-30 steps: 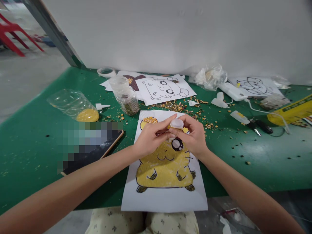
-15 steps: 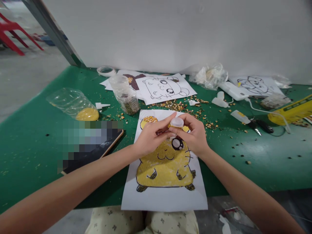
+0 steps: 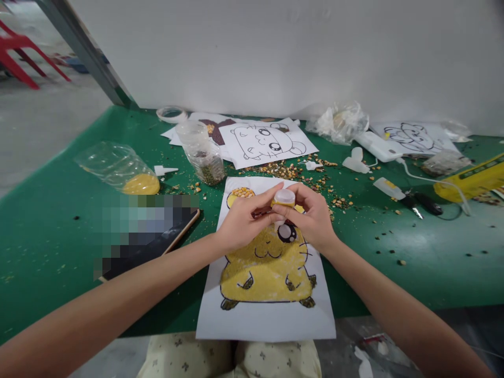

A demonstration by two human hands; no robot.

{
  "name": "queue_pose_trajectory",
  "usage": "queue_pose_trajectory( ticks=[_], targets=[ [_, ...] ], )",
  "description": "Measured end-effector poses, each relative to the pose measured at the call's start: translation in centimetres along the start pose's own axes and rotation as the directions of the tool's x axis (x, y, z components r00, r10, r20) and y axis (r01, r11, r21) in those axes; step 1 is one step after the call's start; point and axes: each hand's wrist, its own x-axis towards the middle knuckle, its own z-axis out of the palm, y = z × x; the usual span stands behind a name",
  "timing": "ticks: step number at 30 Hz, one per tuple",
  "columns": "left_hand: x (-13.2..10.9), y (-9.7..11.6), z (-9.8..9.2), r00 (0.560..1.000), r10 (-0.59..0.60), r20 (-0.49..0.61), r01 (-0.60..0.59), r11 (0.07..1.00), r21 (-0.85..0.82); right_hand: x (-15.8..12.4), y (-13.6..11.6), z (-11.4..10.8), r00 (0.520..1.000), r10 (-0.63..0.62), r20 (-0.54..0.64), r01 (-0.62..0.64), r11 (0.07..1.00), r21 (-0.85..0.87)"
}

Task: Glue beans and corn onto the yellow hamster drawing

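Note:
Both of my hands are over the upper part of a sheet of paper (image 3: 263,325) bearing a hamster picture, its body covered in yellow grains. Between them is a small glue bottle (image 3: 284,197), its pale round end facing up and a yellow band below. My right hand (image 3: 314,215) curls around the bottle, thumb across its near side. From the left, my left hand (image 3: 244,218) closes on it, with index finger and thumb reaching its side. The bottle's lower end is hidden behind the fingers. Larger corn-coloured pieces (image 3: 242,193) fill part of one ear.
Left of the paper lie a phone (image 3: 173,236) and a clear bottle with yellow grains (image 3: 142,185). Behind stand another clear bottle (image 3: 210,168), a hamster outline drawing (image 3: 271,142) and scattered seeds (image 3: 283,169). A white device (image 3: 378,147) and keys (image 3: 427,203) are at right.
The glue bottle has shifted very slightly left and its pale end tilts a little differently. My right hand has moved slightly left with it; everything else looks the same.

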Motion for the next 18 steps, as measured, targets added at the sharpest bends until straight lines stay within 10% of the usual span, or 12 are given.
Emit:
queue_pose_trajectory(
  ticks=[18],
  targets=[
    [0.2, 0.22, -0.07, 1.0, 0.0, -0.013, 0.001, 0.998, 0.069, 0.24, 0.86, 0.14, 1.0, -0.008, 0.005, 0.007, 1.0, 0.022]
  ],
)
